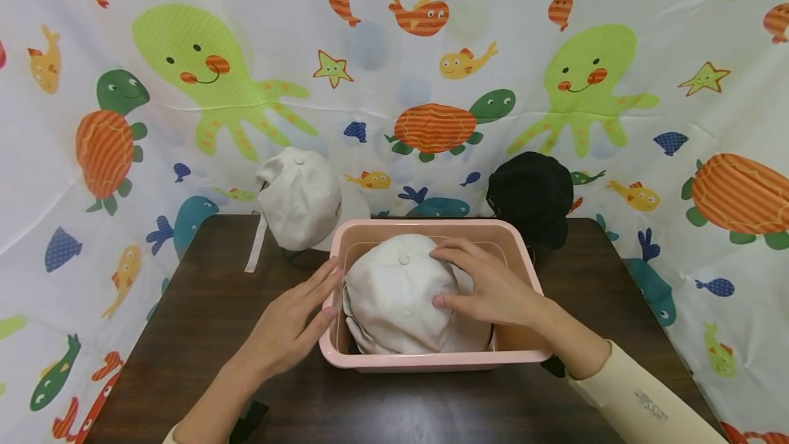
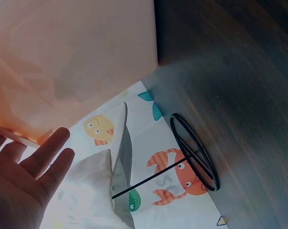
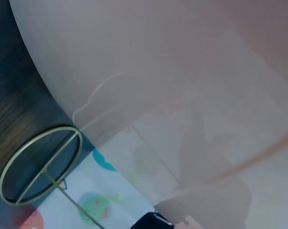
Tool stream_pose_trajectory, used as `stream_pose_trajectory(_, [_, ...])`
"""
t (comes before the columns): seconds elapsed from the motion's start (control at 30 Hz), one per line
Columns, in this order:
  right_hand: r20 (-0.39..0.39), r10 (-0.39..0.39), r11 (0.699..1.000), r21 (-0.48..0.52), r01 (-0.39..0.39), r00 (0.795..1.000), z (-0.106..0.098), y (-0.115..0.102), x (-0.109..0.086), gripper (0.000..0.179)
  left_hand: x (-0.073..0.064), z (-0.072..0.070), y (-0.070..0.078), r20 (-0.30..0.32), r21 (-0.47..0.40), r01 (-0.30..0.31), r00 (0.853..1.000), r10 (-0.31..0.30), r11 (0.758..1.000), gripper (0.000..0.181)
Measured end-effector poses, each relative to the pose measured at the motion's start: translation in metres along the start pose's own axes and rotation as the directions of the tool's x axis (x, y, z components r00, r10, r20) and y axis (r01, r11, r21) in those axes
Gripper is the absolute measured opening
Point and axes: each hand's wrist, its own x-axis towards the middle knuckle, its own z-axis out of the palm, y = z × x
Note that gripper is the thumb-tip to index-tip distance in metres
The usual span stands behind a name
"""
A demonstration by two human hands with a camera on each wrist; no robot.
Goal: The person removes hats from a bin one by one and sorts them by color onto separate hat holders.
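Note:
A pink plastic basin stands on the table with a white cap inside it, crown up and brim toward the right. My left hand is at the basin's left rim, its fingers extended along the outside. In the left wrist view, that hand's fingers show beside the basin wall. My right hand reaches over the right side of the basin, thumb and fingers spread, fingertips on the cap's crown. The right wrist view shows mostly the basin's pale wall; the hand is hidden there.
Behind the basin on the left, another white cap with a hanging strap sits on a black wire stand. A black cap is at the back right, near a round wire stand base. A sea-animal curtain hangs behind the dark table.

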Motion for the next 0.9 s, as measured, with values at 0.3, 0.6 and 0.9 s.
stream_pose_trajectory(0.3, [-0.026,-0.046,0.997,0.056,0.048,0.999,0.0029,0.0018,0.0023,0.054,-0.0012,0.0005,0.0002,0.005,-0.011,0.021,1.000,-0.021,1.000,0.055])
stream_pose_trajectory(0.6, [-0.045,-0.078,0.995,0.059,0.081,0.996,0.0056,0.0032,0.0049,0.040,-0.0019,0.0006,0.0015,0.019,-0.030,0.043,0.999,-0.042,0.999,0.055])
stream_pose_trajectory(0.9, [-0.102,-0.119,0.981,0.143,0.133,0.988,0.0077,0.0062,0.0063,0.029,-0.0022,0.0009,-0.0004,-0.018,-0.019,0.008,1.000,-0.008,1.000,0.055])
